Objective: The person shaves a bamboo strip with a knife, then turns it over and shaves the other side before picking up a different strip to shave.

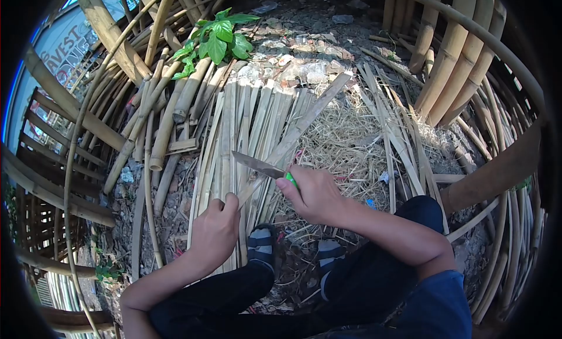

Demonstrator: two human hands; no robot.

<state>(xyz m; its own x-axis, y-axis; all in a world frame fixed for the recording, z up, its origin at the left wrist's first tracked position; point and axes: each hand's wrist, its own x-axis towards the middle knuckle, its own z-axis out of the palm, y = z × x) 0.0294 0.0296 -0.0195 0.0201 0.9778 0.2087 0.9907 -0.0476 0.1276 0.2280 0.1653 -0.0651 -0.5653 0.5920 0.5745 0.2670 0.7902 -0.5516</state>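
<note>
My right hand (316, 194) is closed around the green handle of a knife (256, 164). The blade points left and lies across a long split bamboo strip (313, 113). That strip slants from the upper right down to my left hand (215, 232), whose fingers are curled around its near end. Beneath the strip, a bundle of pale bamboo strips (257, 110) is spread on the ground, running away from me. Whether the blade's edge cuts into the strip or only rests near it cannot be made out.
Bamboo shavings (342, 143) cover the ground to the right, beside more loose strips (392, 125). Thick bamboo poles (462, 64) stand at the right, and cut poles (167, 128) lie at the left. A leafy green plant (219, 37) is at the back. My sandalled feet (261, 245) are close by.
</note>
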